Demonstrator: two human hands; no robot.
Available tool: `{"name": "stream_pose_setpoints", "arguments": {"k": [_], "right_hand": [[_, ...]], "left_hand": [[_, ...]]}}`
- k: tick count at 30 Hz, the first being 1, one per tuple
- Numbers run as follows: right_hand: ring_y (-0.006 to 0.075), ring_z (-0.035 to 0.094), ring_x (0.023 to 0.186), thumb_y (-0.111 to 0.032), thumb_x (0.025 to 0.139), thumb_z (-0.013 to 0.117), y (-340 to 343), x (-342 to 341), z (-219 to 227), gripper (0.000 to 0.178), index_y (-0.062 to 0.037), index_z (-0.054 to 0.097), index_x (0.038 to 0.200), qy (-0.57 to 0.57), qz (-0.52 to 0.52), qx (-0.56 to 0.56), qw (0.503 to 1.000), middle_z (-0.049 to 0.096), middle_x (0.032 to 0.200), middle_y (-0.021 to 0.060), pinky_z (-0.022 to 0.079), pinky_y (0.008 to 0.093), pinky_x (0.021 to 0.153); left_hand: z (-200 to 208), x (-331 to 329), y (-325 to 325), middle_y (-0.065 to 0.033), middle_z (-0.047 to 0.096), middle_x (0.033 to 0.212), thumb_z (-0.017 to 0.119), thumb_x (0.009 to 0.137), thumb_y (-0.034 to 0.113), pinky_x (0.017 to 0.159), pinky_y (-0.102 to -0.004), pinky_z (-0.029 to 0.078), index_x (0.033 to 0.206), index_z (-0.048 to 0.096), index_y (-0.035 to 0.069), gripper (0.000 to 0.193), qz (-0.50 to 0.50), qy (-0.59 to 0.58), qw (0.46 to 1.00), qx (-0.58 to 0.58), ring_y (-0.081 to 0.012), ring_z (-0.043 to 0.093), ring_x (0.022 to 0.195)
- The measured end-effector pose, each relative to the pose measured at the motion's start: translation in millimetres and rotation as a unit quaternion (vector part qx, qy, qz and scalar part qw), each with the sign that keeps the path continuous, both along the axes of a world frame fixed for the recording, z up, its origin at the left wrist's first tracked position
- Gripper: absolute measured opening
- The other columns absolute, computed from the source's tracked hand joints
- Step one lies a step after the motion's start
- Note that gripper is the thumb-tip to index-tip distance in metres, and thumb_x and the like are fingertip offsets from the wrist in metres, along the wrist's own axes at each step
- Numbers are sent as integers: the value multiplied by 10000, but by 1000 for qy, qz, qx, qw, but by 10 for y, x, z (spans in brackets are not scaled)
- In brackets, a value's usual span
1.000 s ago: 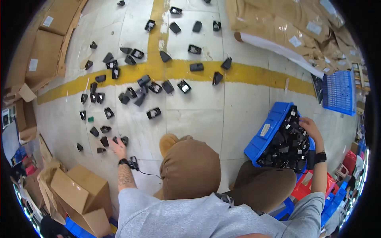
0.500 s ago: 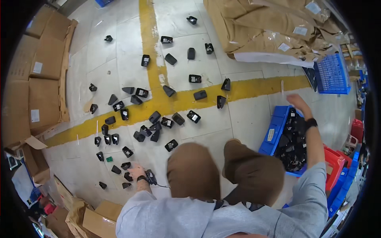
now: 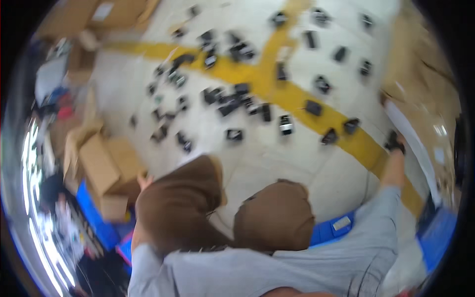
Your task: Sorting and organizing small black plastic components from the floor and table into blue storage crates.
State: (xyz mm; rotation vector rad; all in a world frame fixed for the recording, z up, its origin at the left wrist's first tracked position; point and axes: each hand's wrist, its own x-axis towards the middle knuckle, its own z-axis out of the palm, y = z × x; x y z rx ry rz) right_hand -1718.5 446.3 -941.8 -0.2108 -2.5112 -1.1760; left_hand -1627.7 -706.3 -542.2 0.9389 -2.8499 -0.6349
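Note:
Many small black plastic housings (image 3: 286,124) lie scattered over the pale floor, some with whitish patches on one face. My left hand (image 3: 144,181) is beside my left knee, near an open cardboard box (image 3: 101,161); the knee hides part of it, and its fingers are blurred. Out to the right, my right hand (image 3: 394,142) reaches forward over the floor, close to the large brown wrapped stack. A dark shape shows at that hand and wrist, too smeared to tell whether it is the wristband or a held piece. Two housings (image 3: 351,125) lie to its left.
Yellow floor tape (image 3: 326,111) crosses beneath some housings. By my right knee, a blue crate (image 3: 341,225) is mostly hidden by my arm and body. Brown wrapped cartons (image 3: 420,79) and a blue basket (image 3: 438,237) stand at right. More cartons (image 3: 111,15) are at upper left.
The whole view has turned and blurred. My left hand has left the housings and cabled black device for the side of my knee. My right arm has swung from the blue crate, farther forward.

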Motion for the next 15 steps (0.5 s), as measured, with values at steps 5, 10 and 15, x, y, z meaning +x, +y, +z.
{"name": "stream_pose_setpoints", "arguments": {"k": [5, 10, 15], "right_hand": [[263, 603, 984, -320, 930, 503, -23, 240, 831, 411, -130, 545, 1292, -61, -127, -158, 977, 614, 1178, 108, 452, 477, 786], [300, 505, 1169, -231, 914, 554, -2301, 673, 1941, 299, -138, 605, 1194, 13, 7, -426, 904, 569, 1221, 114, 385, 442, 961], [288, 513, 1141, -160, 926, 549, -2924, 544, 2077, 192, -58, 626, 1069, -6, 54, -678, 733, 554, 1203, 140, 392, 390, 979]], "left_hand": [[-837, 626, 409, -184, 493, 1255, 647, 769, 124, 1009, -356, 374, 1396, 304, 8, 724, 65, 51, 986, 144, -268, 496, 1165], [-844, 505, 1206, -241, 530, 1262, 634, 798, 217, 995, -401, 399, 1385, 360, 25, 677, 117, -172, 976, 66, -328, 512, 1188], [-1078, 86, 656, -261, 534, 1247, 572, 868, 324, 985, -461, 392, 1344, 416, 22, 585, -44, -85, 995, 0, -414, 495, 1173]]}}
